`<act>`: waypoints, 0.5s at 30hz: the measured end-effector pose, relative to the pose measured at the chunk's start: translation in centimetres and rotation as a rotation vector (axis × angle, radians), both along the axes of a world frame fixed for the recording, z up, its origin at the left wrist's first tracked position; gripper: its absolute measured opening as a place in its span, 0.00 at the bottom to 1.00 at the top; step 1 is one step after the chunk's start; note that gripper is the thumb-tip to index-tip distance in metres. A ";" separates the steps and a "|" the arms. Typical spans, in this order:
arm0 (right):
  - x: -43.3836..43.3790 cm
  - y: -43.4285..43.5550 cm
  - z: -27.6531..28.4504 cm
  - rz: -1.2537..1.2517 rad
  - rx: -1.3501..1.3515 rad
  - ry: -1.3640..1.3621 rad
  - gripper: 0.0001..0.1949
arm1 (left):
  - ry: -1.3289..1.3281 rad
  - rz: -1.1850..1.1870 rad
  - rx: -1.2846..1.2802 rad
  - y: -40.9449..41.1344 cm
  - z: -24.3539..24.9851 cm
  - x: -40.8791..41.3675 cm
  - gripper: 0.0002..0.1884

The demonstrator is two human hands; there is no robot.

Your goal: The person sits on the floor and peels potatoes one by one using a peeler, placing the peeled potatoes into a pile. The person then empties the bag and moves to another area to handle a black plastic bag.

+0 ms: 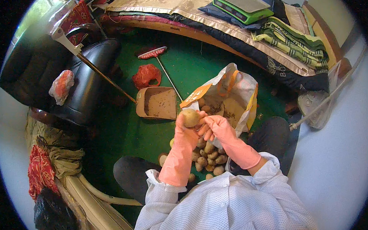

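Note:
My left hand (186,136), in a pink rubber glove, holds a potato (190,117) up in front of me. Close to its right side is my right hand (217,127), gloved alike, with thumb and fingertips pinched together near the left fingers; whether something small is between them cannot be told. Below both hands a heap of potatoes (209,155) lies on the green floor. Just beyond stands a large open white and orange bag (248,89), with more potatoes and loose dirt inside.
A brown dustpan (141,104) with bits of dirt lies ahead to the left, beside a red plastic bag (146,76) and a broom (169,75). A black armchair (97,69) stands at left. A green scale (242,10) rests on the bed (166,6). My knees flank the heap.

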State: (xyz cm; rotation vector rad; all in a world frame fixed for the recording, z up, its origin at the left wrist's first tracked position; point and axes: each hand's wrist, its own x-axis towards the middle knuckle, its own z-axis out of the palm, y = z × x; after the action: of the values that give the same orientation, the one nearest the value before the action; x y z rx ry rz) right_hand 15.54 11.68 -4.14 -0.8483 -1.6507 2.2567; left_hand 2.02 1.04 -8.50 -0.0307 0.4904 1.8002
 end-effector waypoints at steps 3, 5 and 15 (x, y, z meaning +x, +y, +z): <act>0.3 -0.8 1.6 -0.066 0.294 0.064 0.15 | -0.162 0.102 0.004 0.0 2.0 0.4 0.40; 0.0 -1.3 2.5 -0.099 0.466 0.171 0.17 | -0.250 0.102 0.045 -0.3 1.7 -0.1 0.40; 0.7 -0.9 1.4 0.127 1.232 -0.244 0.40 | -0.318 -0.101 -0.173 0.3 0.1 1.3 0.34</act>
State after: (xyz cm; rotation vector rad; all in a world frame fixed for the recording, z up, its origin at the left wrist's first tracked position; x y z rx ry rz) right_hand 16.26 10.75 -2.70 -0.6455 -2.6650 0.7776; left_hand 3.31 1.29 -8.44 -0.3989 0.4098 1.6121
